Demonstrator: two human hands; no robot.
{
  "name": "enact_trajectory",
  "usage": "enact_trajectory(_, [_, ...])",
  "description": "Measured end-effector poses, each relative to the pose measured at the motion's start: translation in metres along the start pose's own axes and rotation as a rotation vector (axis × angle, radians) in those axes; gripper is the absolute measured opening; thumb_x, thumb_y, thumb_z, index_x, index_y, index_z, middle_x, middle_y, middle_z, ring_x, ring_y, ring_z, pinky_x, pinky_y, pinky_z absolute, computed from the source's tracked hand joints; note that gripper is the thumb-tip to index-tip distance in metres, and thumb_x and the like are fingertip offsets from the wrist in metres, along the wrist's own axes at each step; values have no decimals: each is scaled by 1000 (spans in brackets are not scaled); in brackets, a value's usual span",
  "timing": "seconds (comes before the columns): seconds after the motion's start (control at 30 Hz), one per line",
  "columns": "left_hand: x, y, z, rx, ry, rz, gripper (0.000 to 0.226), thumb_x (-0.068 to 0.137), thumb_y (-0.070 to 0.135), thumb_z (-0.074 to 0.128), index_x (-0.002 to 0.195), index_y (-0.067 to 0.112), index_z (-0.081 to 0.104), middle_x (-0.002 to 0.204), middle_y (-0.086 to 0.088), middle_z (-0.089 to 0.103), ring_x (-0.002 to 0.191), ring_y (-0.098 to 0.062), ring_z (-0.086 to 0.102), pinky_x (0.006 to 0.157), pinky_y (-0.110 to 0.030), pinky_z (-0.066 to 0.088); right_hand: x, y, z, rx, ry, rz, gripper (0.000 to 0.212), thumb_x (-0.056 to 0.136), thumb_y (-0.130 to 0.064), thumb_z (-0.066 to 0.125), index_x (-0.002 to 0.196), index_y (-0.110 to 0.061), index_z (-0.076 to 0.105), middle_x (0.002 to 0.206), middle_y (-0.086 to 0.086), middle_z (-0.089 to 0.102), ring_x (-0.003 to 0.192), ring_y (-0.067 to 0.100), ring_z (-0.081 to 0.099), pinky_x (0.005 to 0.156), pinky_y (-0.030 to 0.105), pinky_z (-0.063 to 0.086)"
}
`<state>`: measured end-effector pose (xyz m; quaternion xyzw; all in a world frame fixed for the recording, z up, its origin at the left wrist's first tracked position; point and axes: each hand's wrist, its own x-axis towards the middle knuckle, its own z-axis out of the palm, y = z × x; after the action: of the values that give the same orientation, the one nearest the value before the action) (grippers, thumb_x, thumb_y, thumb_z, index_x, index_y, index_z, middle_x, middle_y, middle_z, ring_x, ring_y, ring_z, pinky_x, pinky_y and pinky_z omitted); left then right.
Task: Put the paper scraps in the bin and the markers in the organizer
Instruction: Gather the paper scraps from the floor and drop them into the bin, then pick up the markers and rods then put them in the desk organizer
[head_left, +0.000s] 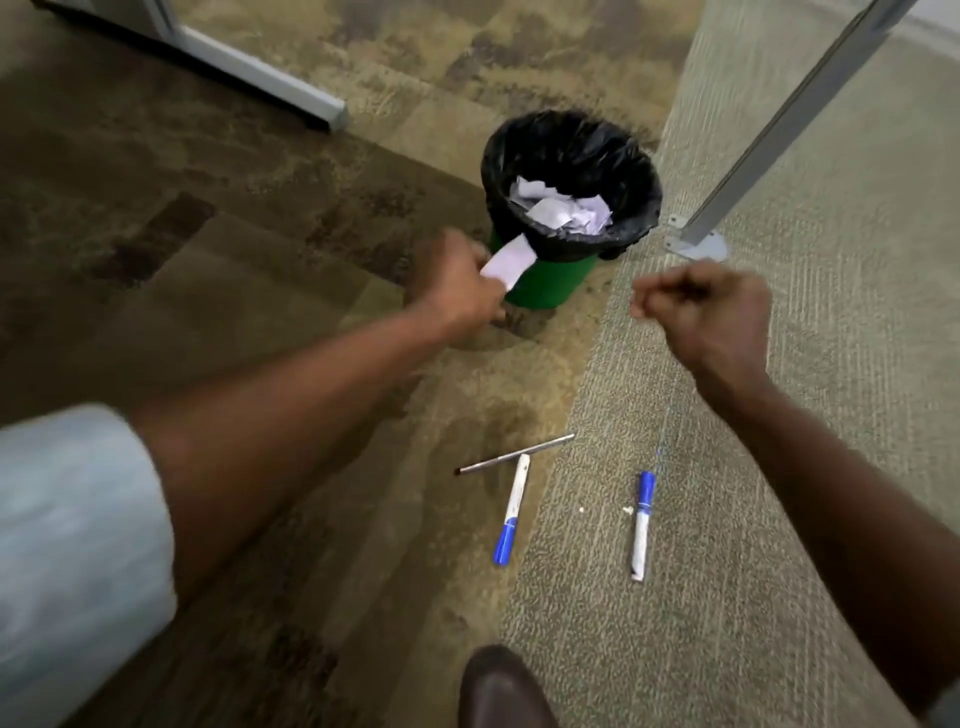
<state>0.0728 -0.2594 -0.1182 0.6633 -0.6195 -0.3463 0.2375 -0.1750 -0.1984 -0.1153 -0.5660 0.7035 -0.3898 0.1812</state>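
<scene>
A green bin (550, 283) lined with a black bag stands on the carpet and holds several white paper scraps (561, 208). My left hand (457, 286) is closed on a white paper scrap (506, 262), just left of the bin's rim and below it. To the right of the bin, my right hand (711, 312) hovers as a fist with nothing visible in it. Two white markers with blue caps lie on the floor nearer me: one (511, 509) on the left, one (641, 525) on the right. A thin dark pen (514, 454) lies above the left marker. No organizer is in view.
A grey metal post with a foot plate (698, 241) stands right of the bin. A white-edged panel base (260, 78) runs across the upper left. My brown shoe (504, 691) is at the bottom. Tiny white crumbs (627, 511) lie by the right marker.
</scene>
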Motion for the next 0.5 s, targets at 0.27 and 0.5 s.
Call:
enact_trajectory(0.27, [60, 77, -8, 82, 144, 152, 38, 86, 30, 84, 111, 7, 68, 101, -10, 76, 84, -21, 76, 76, -38, 65, 114, -66, 35, -117, -1, -62, 18, 85, -2, 78, 93, -17, 82, 79, -5, 76, 66, 6, 75, 64, 29, 65])
enact_trajectory(0.5, [52, 72, 5, 113, 226, 260, 48, 94, 31, 72, 132, 13, 50, 118, -5, 64, 103, -20, 63, 83, -29, 54, 96, -41, 30, -189, 32, -115, 24, 88, -1, 69, 102, -16, 82, 98, -3, 79, 82, 5, 74, 79, 20, 62])
